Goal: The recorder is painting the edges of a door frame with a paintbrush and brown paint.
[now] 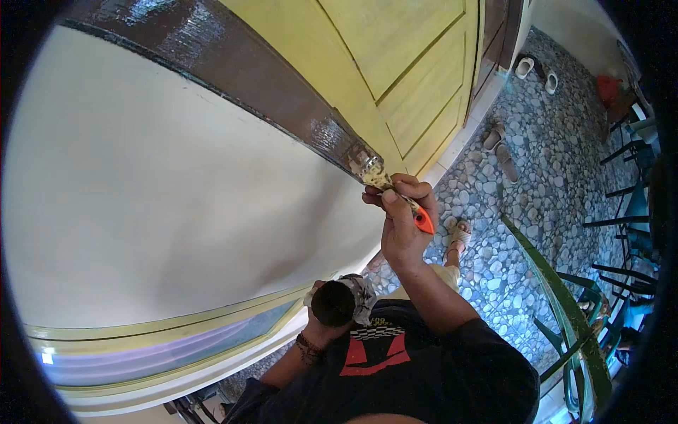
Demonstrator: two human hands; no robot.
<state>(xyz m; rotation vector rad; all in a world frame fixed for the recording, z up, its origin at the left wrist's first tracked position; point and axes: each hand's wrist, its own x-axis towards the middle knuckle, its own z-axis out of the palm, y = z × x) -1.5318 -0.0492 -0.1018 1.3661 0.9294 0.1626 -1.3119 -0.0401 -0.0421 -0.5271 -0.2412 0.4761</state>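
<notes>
My right hand (407, 215) grips a paintbrush (421, 218) with an orange handle end, its ferrule smeared with yellowish paint. The bristles rest against the dark brown door frame (282, 95), and wet, shiny brown patches show along that frame. Close to my chest, my left hand (323, 326) is wrapped round an open paint can (333, 304). The can is dark inside and its outside is whitish and stained; how much paint it holds I cannot tell.
A yellow panelled door (395, 63) stands beside the frame, and a white wall (162, 184) fills the left. Below it runs a window with a yellow frame (176, 318). Slippers (506, 162) lie on the pebble-patterned floor (480, 205). Green chairs (639, 205) and a long green leaf (565, 297) are at right.
</notes>
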